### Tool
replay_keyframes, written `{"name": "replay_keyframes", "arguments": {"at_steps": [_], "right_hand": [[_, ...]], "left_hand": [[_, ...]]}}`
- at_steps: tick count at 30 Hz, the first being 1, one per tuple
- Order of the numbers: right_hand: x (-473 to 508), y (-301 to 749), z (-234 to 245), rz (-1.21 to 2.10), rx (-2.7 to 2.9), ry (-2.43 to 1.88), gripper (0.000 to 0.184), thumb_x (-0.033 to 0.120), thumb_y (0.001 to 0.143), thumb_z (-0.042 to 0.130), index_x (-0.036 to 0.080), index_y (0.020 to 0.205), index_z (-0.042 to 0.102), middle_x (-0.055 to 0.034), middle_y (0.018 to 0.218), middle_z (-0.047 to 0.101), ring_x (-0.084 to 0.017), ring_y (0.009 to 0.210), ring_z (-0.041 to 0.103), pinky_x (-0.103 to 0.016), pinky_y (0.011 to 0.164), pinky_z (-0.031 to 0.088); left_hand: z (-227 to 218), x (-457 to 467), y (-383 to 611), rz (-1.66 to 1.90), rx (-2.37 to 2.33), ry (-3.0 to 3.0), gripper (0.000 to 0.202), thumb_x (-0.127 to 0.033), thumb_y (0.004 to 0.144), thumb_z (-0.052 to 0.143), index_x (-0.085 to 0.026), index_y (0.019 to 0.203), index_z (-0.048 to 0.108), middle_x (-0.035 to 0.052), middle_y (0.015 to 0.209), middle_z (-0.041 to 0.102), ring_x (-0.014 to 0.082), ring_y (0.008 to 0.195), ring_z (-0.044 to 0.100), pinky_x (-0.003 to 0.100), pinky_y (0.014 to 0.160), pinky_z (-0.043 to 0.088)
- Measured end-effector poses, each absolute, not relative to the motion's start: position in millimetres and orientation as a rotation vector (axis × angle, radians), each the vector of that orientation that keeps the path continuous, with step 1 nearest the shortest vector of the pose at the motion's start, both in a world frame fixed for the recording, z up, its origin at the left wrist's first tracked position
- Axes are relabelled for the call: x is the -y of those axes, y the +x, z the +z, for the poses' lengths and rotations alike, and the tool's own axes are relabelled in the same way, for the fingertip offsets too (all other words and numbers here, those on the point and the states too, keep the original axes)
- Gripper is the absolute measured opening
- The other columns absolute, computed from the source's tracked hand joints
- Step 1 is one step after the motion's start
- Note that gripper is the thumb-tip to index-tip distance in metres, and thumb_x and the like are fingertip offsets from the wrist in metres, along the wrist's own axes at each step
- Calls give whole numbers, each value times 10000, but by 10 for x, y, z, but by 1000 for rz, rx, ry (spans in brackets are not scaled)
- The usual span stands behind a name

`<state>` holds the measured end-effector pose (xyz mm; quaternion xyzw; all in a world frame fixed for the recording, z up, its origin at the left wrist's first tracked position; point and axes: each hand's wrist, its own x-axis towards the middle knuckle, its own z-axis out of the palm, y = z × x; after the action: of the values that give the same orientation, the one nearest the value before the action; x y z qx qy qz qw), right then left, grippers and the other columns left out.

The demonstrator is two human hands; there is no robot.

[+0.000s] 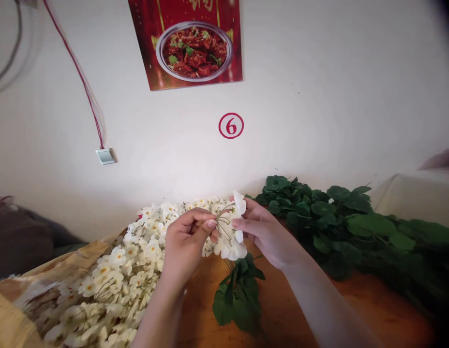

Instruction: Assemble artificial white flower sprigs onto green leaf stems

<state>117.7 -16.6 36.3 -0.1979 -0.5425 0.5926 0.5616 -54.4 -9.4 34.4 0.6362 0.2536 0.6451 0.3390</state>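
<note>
A person's left hand [184,246] pinched the thin stems of a white flower spray [230,246] between its fingers [197,223], while the right hand [262,229] gripped the blossoms, a leafy stalk [237,302] hanging below, over a wooden bench [377,304] beside heaped blossoms [126,270] and green leaves [319,208].

A modest indoor workroom, perhaps in a home, is suggested: a plain white wall [300,96] is hung with a red food poster [184,43] and marked with a circled 6 [231,125], a wall switch [105,156] is mounted nearby, and white flower sprays [115,285] are heaped on a wooden table [373,309].
</note>
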Motion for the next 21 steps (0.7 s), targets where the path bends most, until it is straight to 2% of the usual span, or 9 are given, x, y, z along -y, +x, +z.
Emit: {"name": "replay_keyframes", "arguments": {"at_steps": [5,11,16,19,21], "right_hand": [[235,1135,362,1361,1259,-505,383,93,742,630,236,1097,613,5,864,649,-134,775,593,-244,688,462],[317,1103,374,1321,1197,-485,342,78,698,591,225,998,664,26,749,601,-104,654,514,-214,602,418],[336,1126,367,1436,1166,-464,245,215,744,666,225,988,695,14,728,581,-119,660,512,-226,605,424],[347,1156,342,1568,1240,-500,283,330,763,709,222,1024,698,-12,775,602,-136,672,521,-236,574,418],[341,1165,320,1581,1270,-489,278,348,756,722,214,1000,708,-19,771,602,-137,654,511,-243,561,413]], "left_hand": [[335,155,-580,1701,-718,1901,65,-165,836,644,-196,780,659,-4,789,616,95,571,603,238,522,505],[404,327,-640,1742,-895,2292,123,-123,849,603,-206,771,649,23,795,653,151,742,648,298,672,547],[436,378,-670,1829,-891,2381,139,-89,825,613,-213,772,647,20,783,663,148,730,639,301,670,551],[426,370,-671,1761,-770,2414,156,-75,822,606,-218,798,661,23,801,671,145,727,643,294,652,555],[413,364,-668,1721,-696,2412,168,-70,823,598,-221,819,671,26,822,675,144,731,648,296,653,562]]}}
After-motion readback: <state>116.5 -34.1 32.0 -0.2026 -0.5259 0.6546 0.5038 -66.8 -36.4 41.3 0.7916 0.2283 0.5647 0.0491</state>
